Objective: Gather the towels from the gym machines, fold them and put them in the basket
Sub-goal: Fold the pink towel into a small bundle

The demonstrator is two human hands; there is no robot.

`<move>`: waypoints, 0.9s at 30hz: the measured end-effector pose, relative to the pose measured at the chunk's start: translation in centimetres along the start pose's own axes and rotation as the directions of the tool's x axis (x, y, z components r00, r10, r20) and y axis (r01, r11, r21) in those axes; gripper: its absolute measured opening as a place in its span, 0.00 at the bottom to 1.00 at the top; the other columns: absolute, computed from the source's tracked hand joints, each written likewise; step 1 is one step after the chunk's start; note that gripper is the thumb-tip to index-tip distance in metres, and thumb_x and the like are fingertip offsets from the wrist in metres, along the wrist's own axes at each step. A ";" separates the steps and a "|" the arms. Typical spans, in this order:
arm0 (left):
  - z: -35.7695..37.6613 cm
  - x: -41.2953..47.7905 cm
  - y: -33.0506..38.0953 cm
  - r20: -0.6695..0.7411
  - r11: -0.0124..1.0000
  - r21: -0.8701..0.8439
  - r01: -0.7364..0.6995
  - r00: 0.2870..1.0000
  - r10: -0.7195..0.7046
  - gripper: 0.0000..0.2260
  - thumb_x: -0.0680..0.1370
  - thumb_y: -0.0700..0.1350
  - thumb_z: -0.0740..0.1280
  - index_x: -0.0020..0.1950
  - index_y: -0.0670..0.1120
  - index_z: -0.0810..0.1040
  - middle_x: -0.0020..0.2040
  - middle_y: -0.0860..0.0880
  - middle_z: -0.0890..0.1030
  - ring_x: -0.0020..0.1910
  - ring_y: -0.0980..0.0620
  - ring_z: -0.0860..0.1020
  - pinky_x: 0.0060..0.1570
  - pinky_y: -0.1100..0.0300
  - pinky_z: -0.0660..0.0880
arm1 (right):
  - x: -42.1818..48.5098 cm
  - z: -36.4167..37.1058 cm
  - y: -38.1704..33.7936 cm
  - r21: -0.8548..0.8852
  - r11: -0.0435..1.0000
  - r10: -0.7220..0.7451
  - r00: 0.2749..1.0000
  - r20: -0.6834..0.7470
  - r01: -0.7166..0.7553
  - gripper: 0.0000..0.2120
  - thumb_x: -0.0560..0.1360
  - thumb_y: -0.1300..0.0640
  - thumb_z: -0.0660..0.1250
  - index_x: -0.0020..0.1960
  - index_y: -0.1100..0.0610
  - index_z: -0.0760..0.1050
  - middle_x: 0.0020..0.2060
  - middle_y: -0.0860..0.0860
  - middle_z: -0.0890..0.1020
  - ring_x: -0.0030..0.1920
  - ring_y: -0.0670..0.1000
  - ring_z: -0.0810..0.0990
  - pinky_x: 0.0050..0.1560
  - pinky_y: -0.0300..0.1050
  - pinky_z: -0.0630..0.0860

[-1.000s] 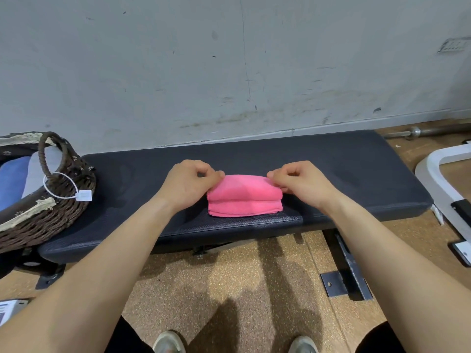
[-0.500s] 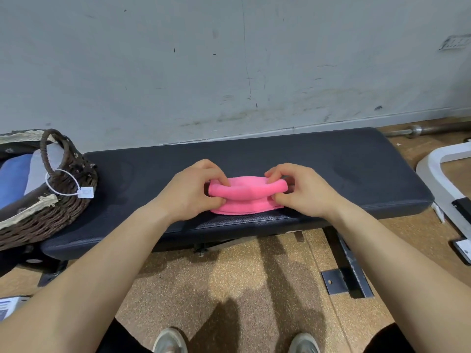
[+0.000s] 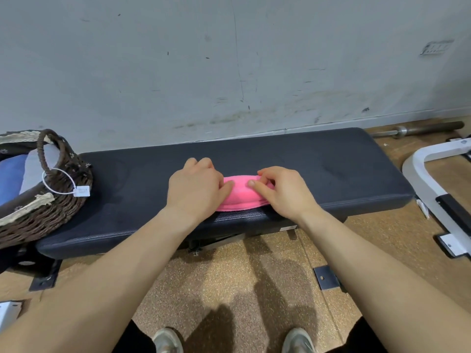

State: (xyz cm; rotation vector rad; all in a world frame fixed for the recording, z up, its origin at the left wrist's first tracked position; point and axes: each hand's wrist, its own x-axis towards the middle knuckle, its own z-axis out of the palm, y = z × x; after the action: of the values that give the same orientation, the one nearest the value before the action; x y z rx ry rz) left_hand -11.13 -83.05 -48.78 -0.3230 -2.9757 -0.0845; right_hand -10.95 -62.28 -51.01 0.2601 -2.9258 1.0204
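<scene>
Finishing the fold, pinching the small pink cloth towel (image 3: 239, 198) at its 2 ends with left hand (image 3: 196, 187) and right hand (image 3: 283, 191), next probably carrying it into the brown wicker basket (image 3: 51, 210).

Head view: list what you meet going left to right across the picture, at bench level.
wicker basket → left hand → pink towel → right hand → white machine frame

The left hand (image 3: 195, 186) is gripping the left end of a folded pink towel (image 3: 238, 198) lying near the table's (image 3: 331, 169) front edge. The right hand (image 3: 283, 191) is pinching its right end. A wicker basket (image 3: 51, 217) is sitting at the table's left end.
</scene>
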 end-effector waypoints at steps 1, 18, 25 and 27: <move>0.1 0.1 0.8 -0.049 0.997 0.070 0.009 0.999 -0.006 0.21 0.80 0.61 0.59 0.38 0.51 0.83 0.46 0.52 0.76 0.50 0.47 0.73 0.38 0.56 0.71 | 0.0 0.2 -0.3 -0.024 1.000 0.009 1.000 -0.020 -0.010 0.19 0.77 0.41 0.67 0.38 0.56 0.78 0.44 0.50 0.83 0.45 0.53 0.80 0.48 0.50 0.75; 3.8 1.6 2.5 0.063 0.964 -0.213 -0.162 0.982 0.179 0.14 0.81 0.47 0.59 0.66 0.49 0.74 0.62 0.51 0.79 0.59 0.48 0.77 0.60 0.56 0.69 | 0.7 0.1 -3.2 -0.087 0.996 0.008 0.995 0.101 0.000 0.32 0.77 0.55 0.61 0.79 0.55 0.57 0.75 0.51 0.68 0.73 0.54 0.67 0.70 0.49 0.67; 4.6 1.3 1.5 0.019 0.955 -0.245 -0.168 0.984 0.178 0.19 0.83 0.48 0.52 0.72 0.47 0.70 0.67 0.49 0.77 0.66 0.49 0.74 0.71 0.54 0.64 | 1.3 2.1 -0.2 -0.290 0.951 -0.039 0.969 0.244 0.111 0.27 0.85 0.44 0.45 0.80 0.53 0.57 0.78 0.49 0.63 0.78 0.50 0.58 0.78 0.53 0.53; 4.8 1.1 0.9 0.090 0.957 -0.249 -0.147 0.981 0.174 0.23 0.84 0.54 0.47 0.76 0.49 0.66 0.74 0.50 0.70 0.75 0.50 0.65 0.75 0.51 0.58 | 1.0 2.4 1.0 -0.308 0.942 -0.060 0.969 0.241 0.135 0.29 0.83 0.40 0.42 0.81 0.51 0.54 0.79 0.46 0.60 0.80 0.48 0.54 0.79 0.53 0.49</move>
State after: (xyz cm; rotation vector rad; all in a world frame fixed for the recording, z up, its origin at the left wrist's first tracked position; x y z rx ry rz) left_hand -12.67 -81.64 -53.35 -0.6171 -3.0368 -0.4255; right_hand -12.06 -63.13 -53.44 0.5363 -3.1809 0.5139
